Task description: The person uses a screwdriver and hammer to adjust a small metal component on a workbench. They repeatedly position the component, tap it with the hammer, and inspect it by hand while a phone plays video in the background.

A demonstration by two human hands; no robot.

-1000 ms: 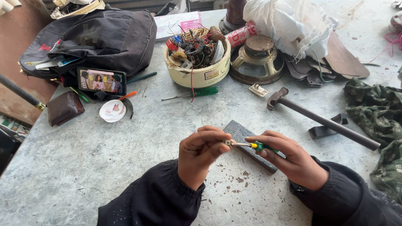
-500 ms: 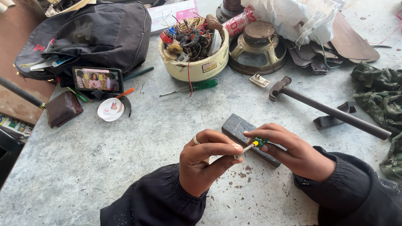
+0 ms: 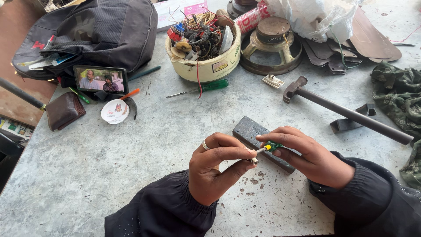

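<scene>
Scuffed grey tabletop [image 3: 131, 166] fills the view, speckled with dark crumbs near the person's wrists. Just above it, low and centre-right, a small screwdriver with a green and yellow handle [image 3: 268, 147] is held between both hands. The right hand [image 3: 311, 153] is closed around the handle, fingers curled over it, while the left hand [image 3: 217, 164], wearing a ring, is pinched shut at the metal tip; whether some tiny part sits between those fingertips is too small to tell. Directly beneath and behind the tool lies a dark grey rectangular block [image 3: 252, 131], flat on the table, partly covered by the right hand. Farther right, a hammer [image 3: 342, 109] with a long dark shaft lies slantwise, with a bent black strap [image 3: 351, 123] just beside it and a green patterned cloth [image 3: 399, 92] at the edge. Beyond the block, a green-handled screwdriver [image 3: 201, 87] lies near a cream tub [image 3: 206, 68] stuffed with wires and odd parts. Beside the tub sits a round metal speaker frame [image 3: 272, 44], and a small white switch [image 3: 272, 80] lies in front of it. To the left, a phone [image 3: 101, 80] with a lit screen leans against a black backpack [image 3: 96, 33], with a round white lid [image 3: 115, 111] and a brown wallet [image 3: 65, 112] nearby.
</scene>
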